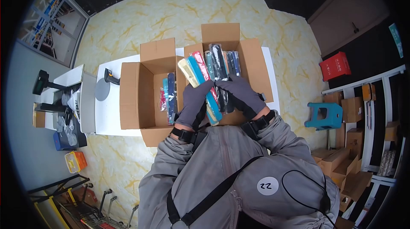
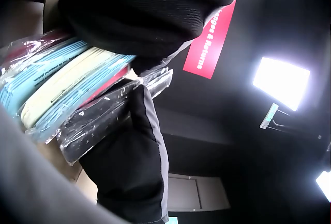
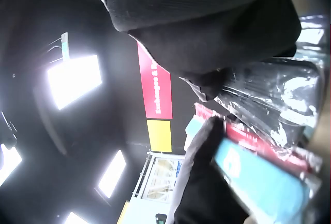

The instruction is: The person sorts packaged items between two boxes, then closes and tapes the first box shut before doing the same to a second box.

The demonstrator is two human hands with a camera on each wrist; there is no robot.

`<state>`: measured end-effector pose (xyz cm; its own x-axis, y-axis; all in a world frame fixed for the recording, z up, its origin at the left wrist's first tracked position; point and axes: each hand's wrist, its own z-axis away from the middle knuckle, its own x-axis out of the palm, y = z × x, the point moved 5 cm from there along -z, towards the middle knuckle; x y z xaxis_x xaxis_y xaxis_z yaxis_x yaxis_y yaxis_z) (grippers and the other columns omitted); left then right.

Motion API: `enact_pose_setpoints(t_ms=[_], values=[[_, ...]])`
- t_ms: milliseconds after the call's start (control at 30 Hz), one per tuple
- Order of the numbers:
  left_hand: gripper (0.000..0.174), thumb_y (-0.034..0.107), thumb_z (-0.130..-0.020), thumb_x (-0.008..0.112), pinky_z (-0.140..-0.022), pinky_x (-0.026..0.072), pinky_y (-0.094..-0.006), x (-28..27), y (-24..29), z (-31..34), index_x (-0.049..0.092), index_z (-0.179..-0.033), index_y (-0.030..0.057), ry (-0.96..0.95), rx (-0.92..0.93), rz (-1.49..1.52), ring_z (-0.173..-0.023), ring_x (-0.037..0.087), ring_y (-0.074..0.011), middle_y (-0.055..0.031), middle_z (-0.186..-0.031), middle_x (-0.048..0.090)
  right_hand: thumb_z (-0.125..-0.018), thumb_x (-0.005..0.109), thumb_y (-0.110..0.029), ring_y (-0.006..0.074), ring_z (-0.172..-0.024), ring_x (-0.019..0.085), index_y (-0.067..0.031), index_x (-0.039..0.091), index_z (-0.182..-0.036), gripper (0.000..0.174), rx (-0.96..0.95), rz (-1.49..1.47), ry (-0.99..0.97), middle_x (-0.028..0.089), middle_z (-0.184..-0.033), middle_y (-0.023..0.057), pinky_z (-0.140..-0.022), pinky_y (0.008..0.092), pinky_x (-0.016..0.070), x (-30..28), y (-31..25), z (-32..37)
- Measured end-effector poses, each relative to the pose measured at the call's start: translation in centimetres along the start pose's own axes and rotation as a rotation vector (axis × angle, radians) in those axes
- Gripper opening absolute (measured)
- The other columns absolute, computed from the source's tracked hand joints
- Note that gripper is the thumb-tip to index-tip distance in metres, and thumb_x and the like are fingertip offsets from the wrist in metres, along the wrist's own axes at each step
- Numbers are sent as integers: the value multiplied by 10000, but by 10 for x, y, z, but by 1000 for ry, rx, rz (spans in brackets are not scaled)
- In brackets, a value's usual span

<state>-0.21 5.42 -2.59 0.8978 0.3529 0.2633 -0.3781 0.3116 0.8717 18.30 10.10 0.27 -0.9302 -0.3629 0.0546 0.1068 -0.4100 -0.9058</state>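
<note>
My gloved left hand grips a bundle of long, flat packets in clear plastic: a cream packet, a blue packet and a red packet. Beside it, my gloved right hand holds dark packets, its thumb over a black packet in the left wrist view. Fingertips of both hands come close together above the right cardboard box. More wrapped packets stand in that box, partly hidden by my hands.
A left cardboard box, flaps out, contains several wrapped packets. Both boxes stand on a white table. A handheld scanner on a round base stands left. A blue stool and shelving with cartons are at the right.
</note>
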Motion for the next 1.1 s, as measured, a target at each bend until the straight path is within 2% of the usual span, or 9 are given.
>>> enact_pose_setpoints(t_ms=[167, 267, 433, 567, 667, 700, 800, 933, 1100], values=[[395, 194, -903, 865, -747, 583, -342, 2, 4, 4, 759, -1213, -28, 5, -24, 67, -832, 734, -184, -87, -1021, 781, -956, 801, -337, 221, -1008, 762, 9, 727, -1286, 484, -86, 544, 264, 791, -1090, 148, -826, 374, 587, -43, -13, -19], [393, 184, -901, 865, -745, 581, -345, 7, 9, 8, 754, -1218, -22, -3, -34, 88, -828, 731, -187, -85, -1016, 777, -907, 791, -372, 417, -975, 765, -12, 737, -1145, 436, -286, 853, 427, 782, -1014, 223, -828, 490, 583, -53, -22, -17], [399, 173, -903, 863, -752, 583, -348, 5, 7, 8, 745, -1234, -15, 0, -52, 99, -834, 730, -191, -85, -1025, 773, -897, 751, -344, 434, -989, 731, -25, 710, -1165, 419, -316, 810, 429, 742, -1055, 238, -849, 534, 575, -40, -16, -27], [399, 171, -907, 860, -757, 587, -349, 5, 8, 8, 741, -1238, -16, -1, -52, 107, -839, 734, -195, -88, -1031, 773, -921, 722, -313, 419, -965, 735, -53, 689, -1193, 377, -203, 1161, 561, 739, -1053, 210, -832, 541, 578, -29, -16, -27], [397, 171, -910, 858, -758, 591, -348, 6, 9, 9, 739, -1238, -18, -2, -59, 109, -839, 737, -196, -90, -1030, 773, -934, 695, -295, 398, -935, 742, -78, 680, -1257, 389, -495, 1351, 456, 745, -1085, 196, -809, 525, 587, -8, -33, -9], [396, 171, -911, 857, -757, 593, -347, 6, 10, 9, 738, -1237, -19, -3, -63, 111, -838, 739, -196, -91, -1028, 773, -934, 695, -295, 398, -935, 742, -78, 680, -1257, 389, -491, 1351, 458, 745, -1085, 196, -809, 525, 587, -9, -31, -10], [414, 172, -909, 859, -789, 597, -354, 5, 8, 9, 726, -1248, -26, -13, -75, 106, -867, 743, -208, -100, -1047, 769, -922, 692, -278, 378, -918, 755, -42, 688, -1246, 401, -689, 1414, 203, 749, -1097, 189, -757, 496, 590, 1, -10, -19], [458, 174, -901, 868, -856, 604, -372, 6, 10, 10, 704, -1271, -38, -17, -79, 99, -928, 748, -233, -118, -1090, 761, -898, 692, -244, 375, -850, 759, 17, 686, -1208, 406, -547, 1487, 388, 745, -1041, 203, -699, 494, 582, -10, 22, -31], [464, 175, -896, 872, -854, 603, -372, 5, 9, 9, 703, -1272, -39, -20, -90, 90, -925, 747, -232, -118, -1089, 760, -879, 683, -214, 372, -757, 755, 71, 685, -1165, 404, -435, 1395, 403, 730, -901, 227, -643, 498, 572, -17, 46, -41]])
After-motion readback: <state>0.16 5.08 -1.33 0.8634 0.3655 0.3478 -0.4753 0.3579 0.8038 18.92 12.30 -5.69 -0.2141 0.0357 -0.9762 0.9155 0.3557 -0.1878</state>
